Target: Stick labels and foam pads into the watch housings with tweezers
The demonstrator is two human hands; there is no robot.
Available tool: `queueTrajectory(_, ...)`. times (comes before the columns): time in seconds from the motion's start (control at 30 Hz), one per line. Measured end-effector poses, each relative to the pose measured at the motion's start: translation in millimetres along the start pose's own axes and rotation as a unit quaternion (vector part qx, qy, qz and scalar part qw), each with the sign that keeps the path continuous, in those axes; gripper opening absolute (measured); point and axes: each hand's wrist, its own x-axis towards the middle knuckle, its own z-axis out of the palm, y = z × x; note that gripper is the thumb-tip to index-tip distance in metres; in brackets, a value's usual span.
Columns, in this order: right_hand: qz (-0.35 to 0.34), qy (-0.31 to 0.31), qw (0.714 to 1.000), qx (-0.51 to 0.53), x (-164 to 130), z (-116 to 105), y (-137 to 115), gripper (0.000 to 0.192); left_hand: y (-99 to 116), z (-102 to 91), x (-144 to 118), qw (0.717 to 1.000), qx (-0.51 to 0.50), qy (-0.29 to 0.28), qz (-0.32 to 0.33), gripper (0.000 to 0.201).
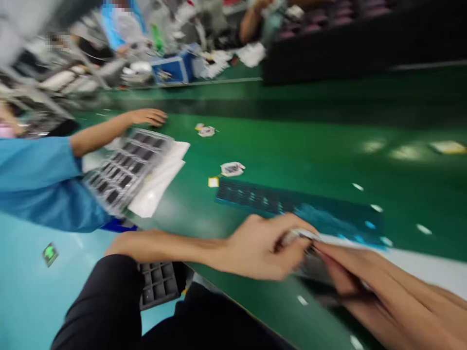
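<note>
Head view, heavy motion blur, tilted. Left hand (260, 248) low centre over the green table (292, 146), fingers curled narrow, pinching the edge of a small pale flat piece (301, 236); what the piece is, cannot tell, too blurred. Right hand (368, 279) comes in from lower right, fingers long and close together, tips touching the same piece from the other side; a thin dark thing lies along these fingers, unclear whether held. The piece sits between both hands, just above the near table edge, just beside a dark blue gridded sheet (288, 201) lying flat on the table behind the hands.

Black sleeve (105, 301) on the left arm. Under it, off the table edge, a black compartment tray (158, 284).

Left side: a co-worker in a blue sleeve (36, 180) reaches across, their hand (148, 116) flat on the table, beside a clear blister tray of dark parts (126, 167) resting on white sheets (160, 177). Small white-rimmed part (232, 168) and a yellow tag (213, 182) near the sheet's far end; another small part (206, 131) further back. Blue box (173, 69) and clutter at the far edge.
</note>
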Motion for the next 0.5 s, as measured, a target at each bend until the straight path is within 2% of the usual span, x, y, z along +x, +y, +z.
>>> queueTrajectory(0.03,0.005,-0.023,1.0,-0.007,-5,-13,0,0.033,-1,-0.7,1,1.0,-0.015,-0.006,-0.011,0.024)
queueTrajectory(0.1,0.037,-0.041,0.998,0.021,-4,-24,0,0.033,-3,-3.7,3,0.998,-0.058,-0.009,-0.03,0.022)
queueTrajectory(0.17,0.074,-0.013,0.996,0.054,2,-23,2,0.026,-3,-5.4,4,0.994,-0.1,-0.018,-0.042,0.02)
queueTrajectory(0.33,0.114,-0.013,0.989,0.093,9,-23,4,0.016,0,-4.6,0,0.991,-0.128,-0.034,-0.013,0.019)
queueTrajectory(0.4,0.117,-0.006,0.988,0.098,6,-25,4,0.02,1,-5.4,1,0.989,-0.139,-0.051,-0.013,0.02)
queueTrajectory(0.5,0.111,0.004,0.99,0.087,0,-26,3,0.037,2,-8.2,3,0.979,-0.18,-0.088,-0.048,0.023)
